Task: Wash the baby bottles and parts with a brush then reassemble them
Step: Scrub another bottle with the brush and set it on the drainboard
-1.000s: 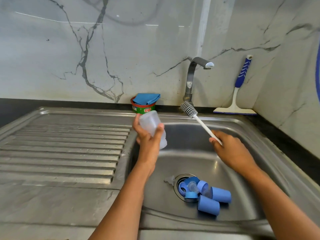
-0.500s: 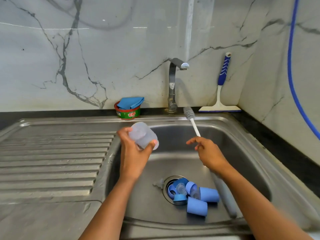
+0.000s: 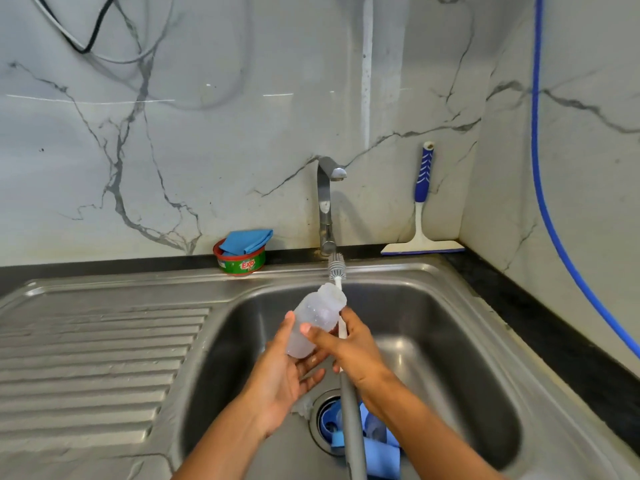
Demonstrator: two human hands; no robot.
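We find the bottle (image 3: pixel 317 317) over the sink (image 3: pixel 450 341), cradled in the left hand (image 3: pixel 284 372), thumb along its side. The right hand (image 3: pixel 356 351) grips the brush (image 3: pixel 336 266) shaft beside it, thumb steadying the bottle, apparently to line up insertion. Blue parts (image 3: pixel 379 448) lie at the drain (image 3: pixel 320 403).

Mid-basin is crowded: left hand (image 3: pixel 284 375) gripping the bottle (image 3: pixel 317 320), right hand (image 3: pixel 356 355) gripping the brush (image 3: pixel 350 420), its grey handle slanting over the drain where blue parts (image 3: pixel 381 455) pile up (right under the wrists). Open steel shows on the right of the sink (image 3: pixel 450 375) and across the drainboard (image 3: pixel 104 358); the tap (image 3: pixel 325 202) looms behind.
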